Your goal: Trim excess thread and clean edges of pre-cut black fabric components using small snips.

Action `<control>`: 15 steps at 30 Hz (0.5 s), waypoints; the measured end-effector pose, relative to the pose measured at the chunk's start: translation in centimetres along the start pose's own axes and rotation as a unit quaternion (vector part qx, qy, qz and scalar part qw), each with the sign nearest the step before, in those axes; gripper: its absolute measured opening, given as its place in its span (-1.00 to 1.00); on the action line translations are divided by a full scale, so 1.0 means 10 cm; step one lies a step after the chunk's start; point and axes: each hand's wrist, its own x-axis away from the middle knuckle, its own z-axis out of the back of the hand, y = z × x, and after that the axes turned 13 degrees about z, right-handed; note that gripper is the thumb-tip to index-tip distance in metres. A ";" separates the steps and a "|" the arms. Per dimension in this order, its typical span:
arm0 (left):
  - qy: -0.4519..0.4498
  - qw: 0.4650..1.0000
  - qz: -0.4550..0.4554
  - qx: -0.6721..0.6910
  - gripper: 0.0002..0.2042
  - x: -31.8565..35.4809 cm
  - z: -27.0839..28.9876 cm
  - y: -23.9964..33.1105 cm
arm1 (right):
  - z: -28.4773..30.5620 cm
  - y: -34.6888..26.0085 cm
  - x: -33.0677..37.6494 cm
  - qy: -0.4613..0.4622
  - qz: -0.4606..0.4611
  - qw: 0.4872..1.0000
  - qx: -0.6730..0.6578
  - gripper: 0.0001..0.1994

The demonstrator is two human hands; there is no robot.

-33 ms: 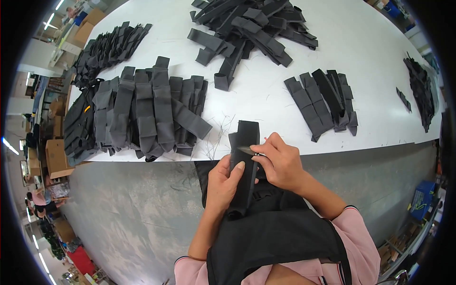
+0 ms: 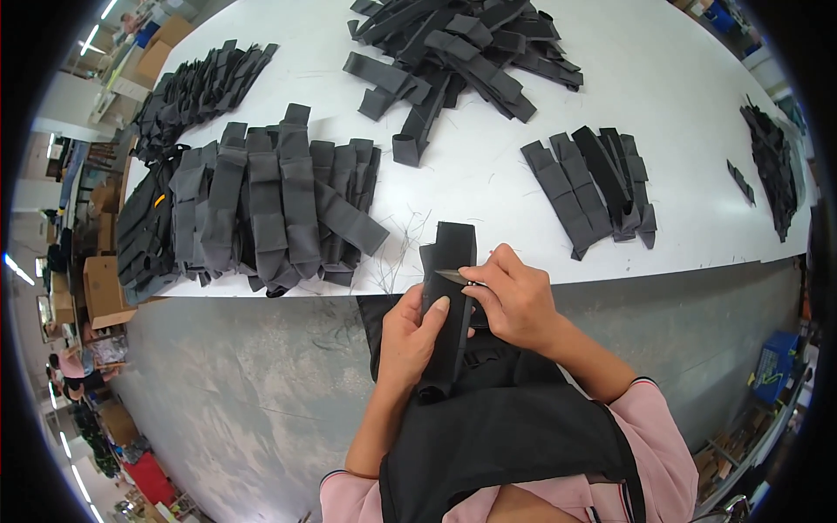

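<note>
- I am watching the left hand (image 2: 411, 338) pinching one dark strip (image 2: 451, 331).
- The right hand (image 2: 520, 298) is pinching one pointed tool (image 2: 451, 276).
- I am seeing one blue crate (image 2: 774, 366), contents unclear.

The tabletop (image 2: 689, 78) is white, the strip heap (image 2: 479, 61) at its far edge and strip row (image 2: 266, 200) by its near left corner are dark grey, the long strip (image 2: 450, 336) and the apron (image 2: 514, 427) are black, the shirt (image 2: 667, 436) is pink with stripy sleeve ends (image 2: 644, 381), and the floor (image 2: 253, 375) is blotchy grey.
</note>
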 end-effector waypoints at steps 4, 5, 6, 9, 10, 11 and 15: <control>-0.008 1.000 0.010 0.003 -0.64 -0.02 0.02 -0.02 | 0.03 -0.01 0.00 0.036 -0.085 0.994 -0.059 -0.70; -0.008 1.000 0.010 0.003 -0.64 -0.02 0.02 -0.03 | 0.04 0.00 -0.02 0.086 -0.166 0.974 -0.128 -0.68; -0.025 1.000 0.008 -0.011 -0.56 -0.03 0.01 -0.04 | 0.03 0.04 -0.06 0.125 -0.262 0.922 -0.257 -0.67; -0.080 0.997 -0.015 -0.018 -0.40 -0.01 -0.01 -0.04 | 0.05 0.33 -0.18 0.060 -0.436 0.692 -0.572 -0.72; -0.110 0.993 -0.038 -0.008 -0.31 -0.02 -0.02 -0.02 | 0.05 0.33 -0.16 0.062 -0.434 0.694 -0.571 -0.72; -0.113 0.993 -0.039 -0.010 -0.31 -0.04 -0.03 -0.01 | 0.05 0.30 -0.13 0.060 -0.425 0.659 -0.618 -0.75; -0.234 0.963 -0.036 0.126 -0.30 -0.20 0.03 -0.08 | 0.02 0.18 -0.12 0.073 -0.409 0.653 -0.634 -0.81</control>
